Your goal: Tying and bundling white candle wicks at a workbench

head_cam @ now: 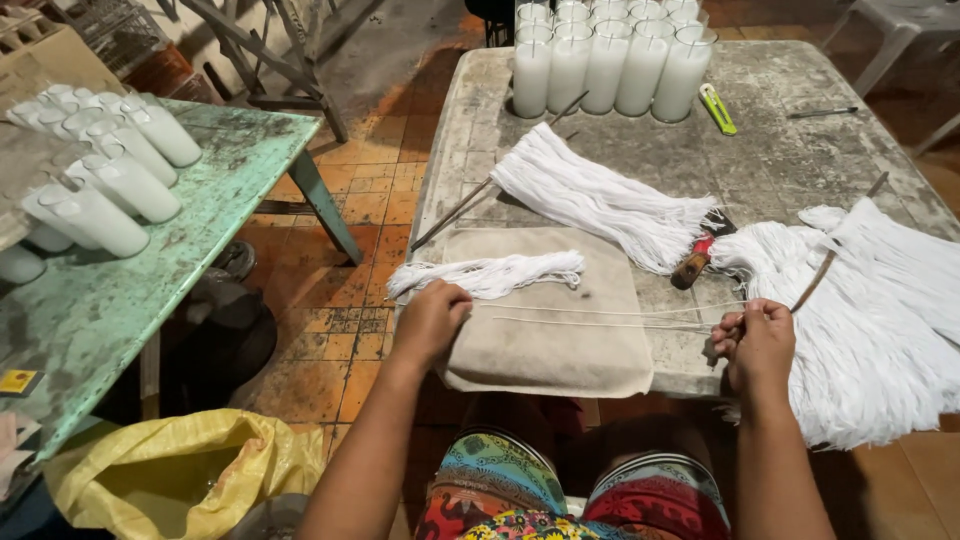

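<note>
Both hands' fingers pinch taut white wicks; wax-filled glass jars stand behind.

A crumpled yellow plastic bag lies on the floor low to the left of the left hand, its mouth open. Farther left, at the near edge of the green table, sits a small square yellow label with a red mark. A cardboard box stands far up-left, well away from both hands.
</note>
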